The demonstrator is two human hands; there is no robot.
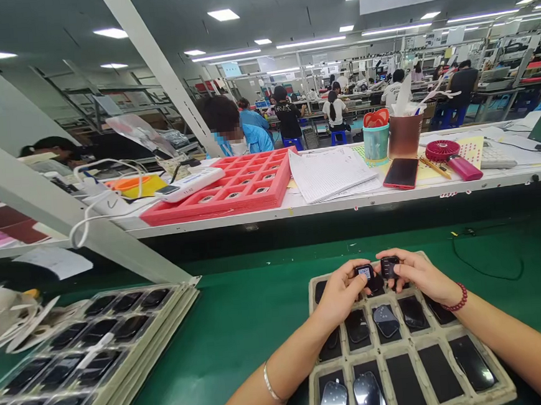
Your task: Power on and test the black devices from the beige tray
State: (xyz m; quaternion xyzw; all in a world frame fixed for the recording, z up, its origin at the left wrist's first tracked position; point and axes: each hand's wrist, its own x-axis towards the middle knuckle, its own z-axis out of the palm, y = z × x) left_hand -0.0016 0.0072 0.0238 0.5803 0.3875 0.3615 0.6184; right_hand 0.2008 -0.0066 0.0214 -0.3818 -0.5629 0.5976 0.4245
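Observation:
My left hand (342, 292) pinches a small black smartwatch body (364, 272) whose lit screen shows a white, QR-like code. Close beside it, my right hand (419, 274) grips a second black watch body (390, 267), with faint marks on its dark face. Both are held just above the far row of a beige compartment tray (497, 379). Dark watch bodies lie in several of its pockets, such as a glossy one (473, 361) at the near right and another (386, 320) in the middle row. My fingers hide part of the far row.
At the left stands a stack of beige trays (137, 356) holding black watches, beside a white fan (8, 317). On the shelf above the green mat (233, 324) are a red foam tray (270, 193), papers (329, 173), a phone (401, 173) and a pink handheld fan (464, 167).

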